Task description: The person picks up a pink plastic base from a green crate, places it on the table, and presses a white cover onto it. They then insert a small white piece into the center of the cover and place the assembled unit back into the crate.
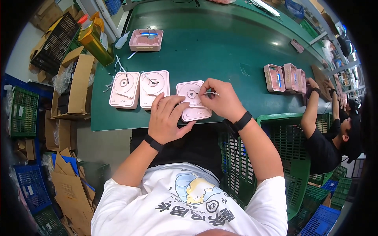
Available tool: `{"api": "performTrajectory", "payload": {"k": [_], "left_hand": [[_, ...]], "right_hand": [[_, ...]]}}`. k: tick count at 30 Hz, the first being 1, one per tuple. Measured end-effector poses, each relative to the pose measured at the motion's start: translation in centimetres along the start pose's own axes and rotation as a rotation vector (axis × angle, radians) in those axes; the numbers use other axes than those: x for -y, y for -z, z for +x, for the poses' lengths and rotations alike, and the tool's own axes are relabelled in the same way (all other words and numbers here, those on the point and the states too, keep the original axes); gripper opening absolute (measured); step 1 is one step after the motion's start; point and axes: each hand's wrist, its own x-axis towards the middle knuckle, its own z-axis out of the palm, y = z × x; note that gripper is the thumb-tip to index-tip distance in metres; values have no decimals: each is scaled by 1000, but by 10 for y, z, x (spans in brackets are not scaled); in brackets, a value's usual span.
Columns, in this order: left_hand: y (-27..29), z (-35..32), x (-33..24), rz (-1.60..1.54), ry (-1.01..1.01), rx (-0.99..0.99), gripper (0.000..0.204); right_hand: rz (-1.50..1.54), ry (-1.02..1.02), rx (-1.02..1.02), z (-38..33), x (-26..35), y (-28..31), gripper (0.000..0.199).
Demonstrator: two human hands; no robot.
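Observation:
In front of me lies a pink record-player-shaped casing (197,115) with a round disc on its top. My left hand (167,120) curves around its left and near edges, fingertips on the top and thumb by the front corner. My right hand (223,98) is closed in a pinch beside the disc's hub, holding a thin white stick whose end pokes out between the fingers. What its fingertips touch is partly hidden. To the left lie two similar casings: one (154,88) next to my left hand, and another (134,103) with thin wires behind it.
An open pink shell (145,48) with a blue part stands farther back, near a white bottle (122,40). More pink shells (274,83) sit right on the green table (212,47). A yellow can (94,43) stands left; a green crate (289,157) is beside me. Another person (325,141) works at far right.

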Motion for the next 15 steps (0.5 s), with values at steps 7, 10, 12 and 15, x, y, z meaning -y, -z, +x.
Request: {"api": "performTrajectory", "payload": {"k": [7, 10, 12, 15], "left_hand": [[0, 3, -1, 4, -2, -16, 60], [-1, 2, 0, 11, -19, -22, 60], [0, 1, 0, 11, -13, -16, 59], [0, 0, -1, 8, 2, -1, 59]], "right_hand": [[-9, 7, -79, 5, -7, -8, 13], [41, -60, -125, 6, -6, -12, 12], [64, -63, -97, 2, -6, -8, 12], [110, -73, -38, -2, -7, -1, 12]]}}
